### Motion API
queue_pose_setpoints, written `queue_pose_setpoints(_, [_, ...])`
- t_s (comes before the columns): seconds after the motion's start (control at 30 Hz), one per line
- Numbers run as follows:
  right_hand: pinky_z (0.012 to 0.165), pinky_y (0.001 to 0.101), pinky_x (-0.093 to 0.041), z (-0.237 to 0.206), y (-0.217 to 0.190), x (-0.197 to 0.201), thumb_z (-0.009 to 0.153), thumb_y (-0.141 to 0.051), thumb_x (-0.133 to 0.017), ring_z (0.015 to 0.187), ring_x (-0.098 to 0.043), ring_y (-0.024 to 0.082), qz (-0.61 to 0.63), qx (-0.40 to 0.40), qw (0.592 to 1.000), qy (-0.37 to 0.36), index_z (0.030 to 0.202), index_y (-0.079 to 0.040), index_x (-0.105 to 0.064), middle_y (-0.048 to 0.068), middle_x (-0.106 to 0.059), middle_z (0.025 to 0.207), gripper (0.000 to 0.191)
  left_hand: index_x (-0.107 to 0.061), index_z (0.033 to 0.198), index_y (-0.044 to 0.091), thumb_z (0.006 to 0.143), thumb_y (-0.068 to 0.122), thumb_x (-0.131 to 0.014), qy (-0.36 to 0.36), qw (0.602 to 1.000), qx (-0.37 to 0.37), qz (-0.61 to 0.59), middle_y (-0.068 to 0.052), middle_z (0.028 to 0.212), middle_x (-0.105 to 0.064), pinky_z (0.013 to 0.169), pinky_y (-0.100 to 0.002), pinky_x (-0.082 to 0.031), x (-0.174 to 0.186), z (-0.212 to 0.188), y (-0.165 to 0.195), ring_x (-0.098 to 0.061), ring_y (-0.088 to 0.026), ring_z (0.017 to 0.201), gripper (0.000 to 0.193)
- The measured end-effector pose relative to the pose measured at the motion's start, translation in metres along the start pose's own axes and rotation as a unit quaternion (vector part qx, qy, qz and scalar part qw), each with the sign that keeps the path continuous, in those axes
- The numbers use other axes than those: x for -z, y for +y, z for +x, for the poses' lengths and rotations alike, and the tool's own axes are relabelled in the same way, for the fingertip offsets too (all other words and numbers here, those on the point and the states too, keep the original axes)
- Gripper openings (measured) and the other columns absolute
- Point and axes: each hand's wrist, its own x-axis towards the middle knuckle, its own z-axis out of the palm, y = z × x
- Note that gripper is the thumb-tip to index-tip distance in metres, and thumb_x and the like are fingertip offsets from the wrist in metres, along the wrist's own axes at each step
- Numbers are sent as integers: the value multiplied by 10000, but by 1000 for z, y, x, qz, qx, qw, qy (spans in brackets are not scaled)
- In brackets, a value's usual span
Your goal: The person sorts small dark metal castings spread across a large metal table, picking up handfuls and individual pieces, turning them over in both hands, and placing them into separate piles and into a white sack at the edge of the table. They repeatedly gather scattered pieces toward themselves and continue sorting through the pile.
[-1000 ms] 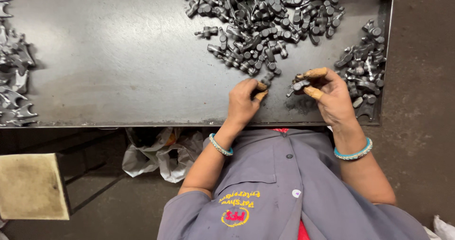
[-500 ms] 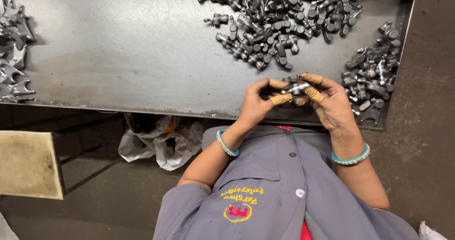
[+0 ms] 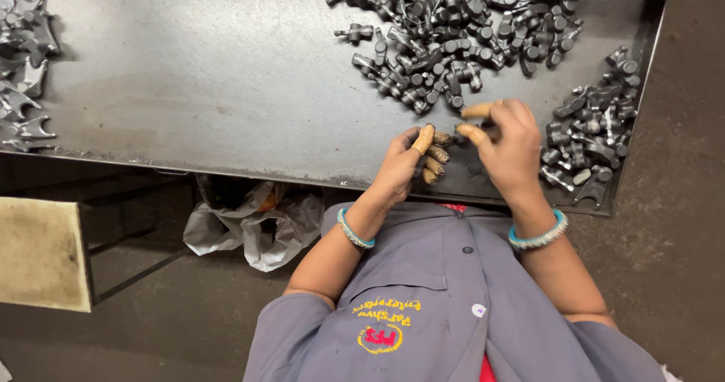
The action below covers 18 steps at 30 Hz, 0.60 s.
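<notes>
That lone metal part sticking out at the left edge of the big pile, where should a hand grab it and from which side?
Grip the lone metal part across its narrow middle shank, coming from above and the left. It lies flat on the metal table, pointing left, with bare surface on three sides; the pile crowds only its right end. Its exact contours are too small to tell.

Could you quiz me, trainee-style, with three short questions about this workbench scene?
1. True or false: the metal table carries a large pile of small dark metal parts.
2. Which lies nearer the right hand? A the smaller heap of parts; B the crumpled plastic bag.
3. What colour is the bangle on that wrist?

Key: 1 true; 2 A; 3 turquoise.
</notes>
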Motion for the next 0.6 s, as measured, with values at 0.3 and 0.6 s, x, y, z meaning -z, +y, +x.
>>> queue_pose_setpoints(0.3, [814, 397, -527, 30, 8, -30, 825, -156, -873, 930, -638, 274, -15, 27, 999, 12, 1086, -73, -723, 86, -689, 1016, 312, -658, 1101, -33, 1038, 206, -625, 45, 995, -80, 36, -90, 833, -713, 489, -242, -483, 16, -3, -6, -615, -97, 599, 249])
queue_pose_setpoints(0.6, [747, 342, -567, -7, 89, -1, 980, -168, -751, 855, -687, 205, 666, -263, 695, -68, 1220, -14, -675, 90, -719, 1004, 295, -669, 1101, -3, 1040, 225, -617, 22, 997, -63, 43, -75, 808, -702, 435, -224, -446, 3, -2, -2, -591, -85, 564, 242])
